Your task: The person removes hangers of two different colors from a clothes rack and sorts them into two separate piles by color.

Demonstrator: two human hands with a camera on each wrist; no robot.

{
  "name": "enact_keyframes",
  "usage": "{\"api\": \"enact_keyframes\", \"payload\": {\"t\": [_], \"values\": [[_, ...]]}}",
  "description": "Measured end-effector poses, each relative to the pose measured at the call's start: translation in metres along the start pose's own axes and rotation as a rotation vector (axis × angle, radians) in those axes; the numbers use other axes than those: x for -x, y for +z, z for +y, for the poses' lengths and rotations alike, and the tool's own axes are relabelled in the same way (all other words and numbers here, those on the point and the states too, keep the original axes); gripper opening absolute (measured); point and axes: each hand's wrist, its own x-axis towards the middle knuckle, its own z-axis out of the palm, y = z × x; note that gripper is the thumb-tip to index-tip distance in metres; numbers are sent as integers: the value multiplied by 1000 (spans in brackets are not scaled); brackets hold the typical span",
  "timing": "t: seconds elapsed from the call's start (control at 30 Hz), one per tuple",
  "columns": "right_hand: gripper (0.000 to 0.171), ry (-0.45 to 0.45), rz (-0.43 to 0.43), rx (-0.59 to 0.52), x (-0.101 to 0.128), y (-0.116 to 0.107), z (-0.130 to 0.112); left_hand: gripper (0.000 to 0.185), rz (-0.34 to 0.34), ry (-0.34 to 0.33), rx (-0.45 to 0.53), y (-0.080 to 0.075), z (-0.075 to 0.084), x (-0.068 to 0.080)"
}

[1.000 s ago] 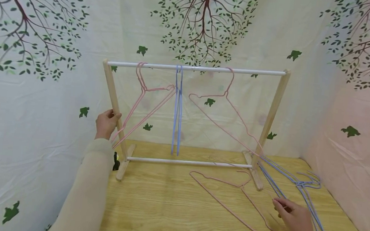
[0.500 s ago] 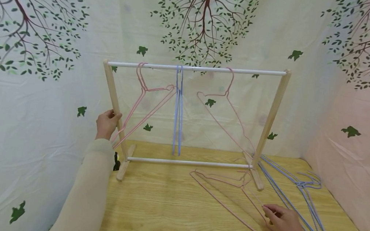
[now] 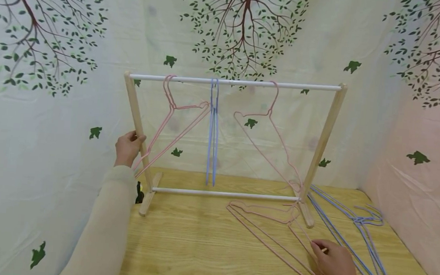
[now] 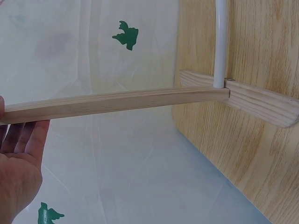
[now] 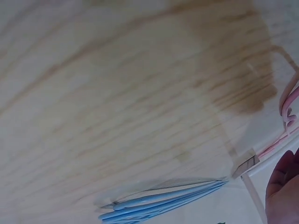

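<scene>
No writing or brand is showing on anything here. The left hand is gripping the rack's left post, fingers curling round the wood about halfway up, the beige sleeve stretching forward from the lower edge. The right hand is lying low on the table, fingertips pinching the wire of the pink hangers, which are lying flat and spreading out to the left of the grip, toward the rack's foot. The blue hangers are lying just to the right of that hand, apart from it. Beyond both hands, pink and blue hangers are hanging from the top rail.
</scene>
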Motion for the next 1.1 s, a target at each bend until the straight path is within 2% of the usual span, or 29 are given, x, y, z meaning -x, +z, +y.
{"api": "enact_keyframes", "payload": {"t": [0.13, 0.47, 0.6, 0.83, 1.1], "values": [[19, 3, 6, 34, -2, 3, 1, 45, 0, -7, 20, 1, -1, 0], [20, -27, -72, 93, -4, 2, 1, 45, -5, 5, 17, -1, 0, 1], [18, -33, -98, 114, -4, 4, 0, 46, -16, -14, 34, -2, 1, 1], [20, -15, -74, 129, -14, 1, 3, 47, -11, -41, 44, 2, 2, 3], [24, 2, -57, 77, -30, -4, 3, 46, 8, -33, 24, 4, 5, 5]]}}
